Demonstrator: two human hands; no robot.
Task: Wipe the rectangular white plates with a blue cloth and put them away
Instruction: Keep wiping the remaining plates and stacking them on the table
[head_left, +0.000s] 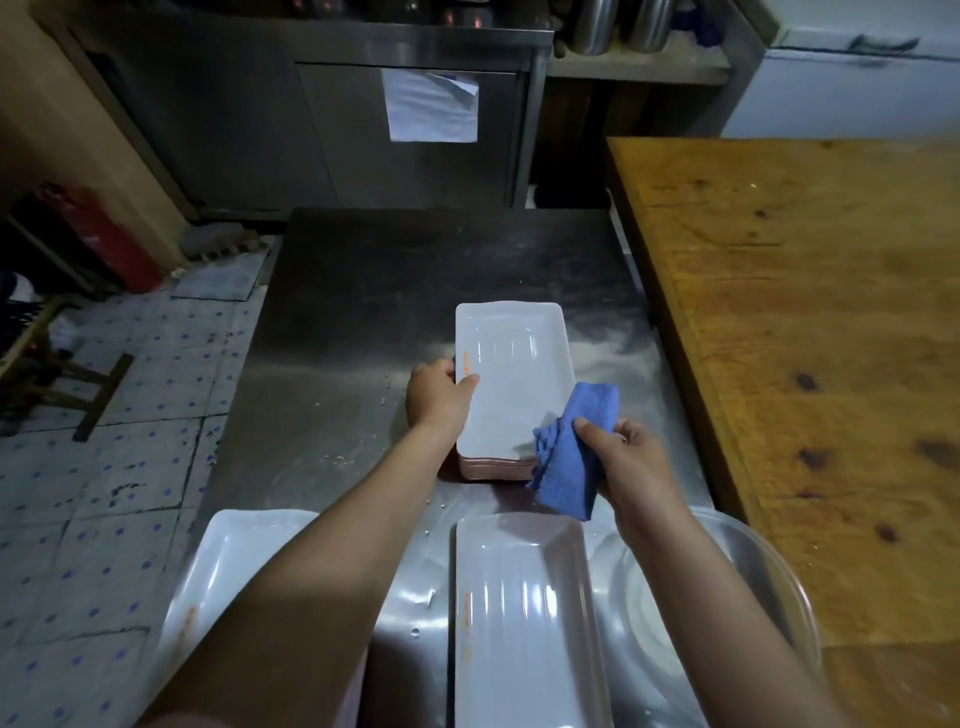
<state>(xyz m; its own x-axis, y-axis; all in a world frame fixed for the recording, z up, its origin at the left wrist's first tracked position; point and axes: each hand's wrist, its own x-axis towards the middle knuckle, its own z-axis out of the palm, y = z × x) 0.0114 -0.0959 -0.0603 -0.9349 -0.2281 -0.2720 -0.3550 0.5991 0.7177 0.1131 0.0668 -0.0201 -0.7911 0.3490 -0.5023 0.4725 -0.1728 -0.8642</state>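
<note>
A rectangular white plate (511, 364) lies on top of a stack of plates (493, 467) in the middle of the steel table (337, 312). My left hand (439, 397) grips the plate's left rim, thumb over the edge. My right hand (628, 457) holds a folded blue cloth (571, 452) at the plate's near right corner; the cloth hangs partly over the stack's edge. Two more rectangular white plates lie close to me: one (524, 618) in the centre and one (228, 571) at the left, partly hidden by my left forearm.
A round steel basin (769, 582) holding white dishes sits at the near right under my right forearm. A wooden table (805, 338) runs along the right. A steel cabinet (363, 130) stands behind the table. Tiled floor, a red cylinder (104, 239) and a wooden stool (57, 374) lie left.
</note>
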